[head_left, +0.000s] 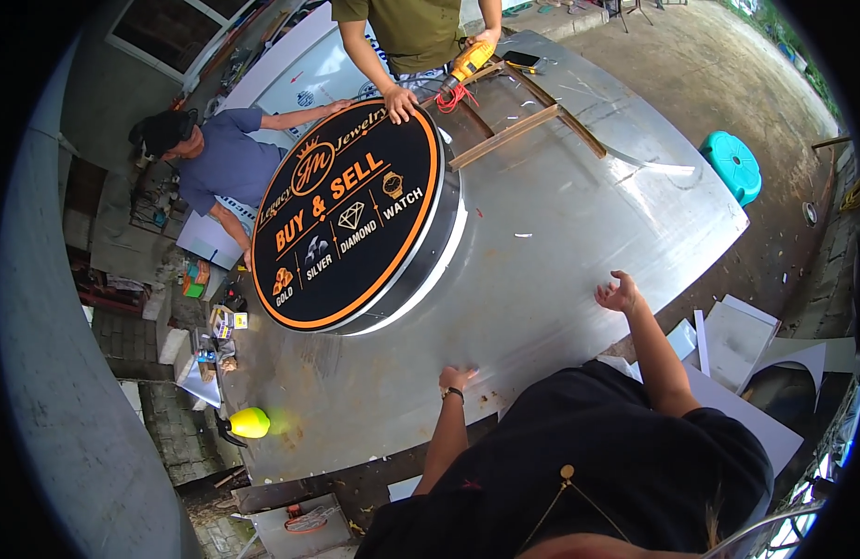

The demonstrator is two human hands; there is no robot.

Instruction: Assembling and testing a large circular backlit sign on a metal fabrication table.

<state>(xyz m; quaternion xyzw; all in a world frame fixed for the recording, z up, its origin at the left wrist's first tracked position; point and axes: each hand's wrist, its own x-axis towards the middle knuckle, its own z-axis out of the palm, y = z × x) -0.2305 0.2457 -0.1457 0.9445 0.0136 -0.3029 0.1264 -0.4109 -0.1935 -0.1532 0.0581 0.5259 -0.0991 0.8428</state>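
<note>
Nearest, at the middle of the desk's [560, 261] near edge, is the person's left hand [459, 377], a dark band on its wrist; whether its grip is apart or together I cannot tell, as the fingers are partly hidden. The right hand [618, 293] is raised near the same edge, farther toward the right corner, its grip apart, fingers loosely curled and holding nothing.

By the near left corner stands a bright yellow-green bottle [250, 423] with a black top. Pale panel offcuts [742, 335] lie off the desk, below the right stretch of the near edge.

The large round sign [355, 252], black-faced with an orange ring and a deep side, takes up the left half of the desk, well apart from both of the person's hands. Beyond the left edge, a co-worker in a blue-grey shirt [227, 154] has both hands at its rim. At the far edge, another in an olive shirt [402, 28] rests one hand on the rim and holds a yellow power tool [473, 61] in the other. A brown metal frame [509, 135] lies toward the far corner, and a teal stool [731, 168] stands on the ground past the right edge.
</note>
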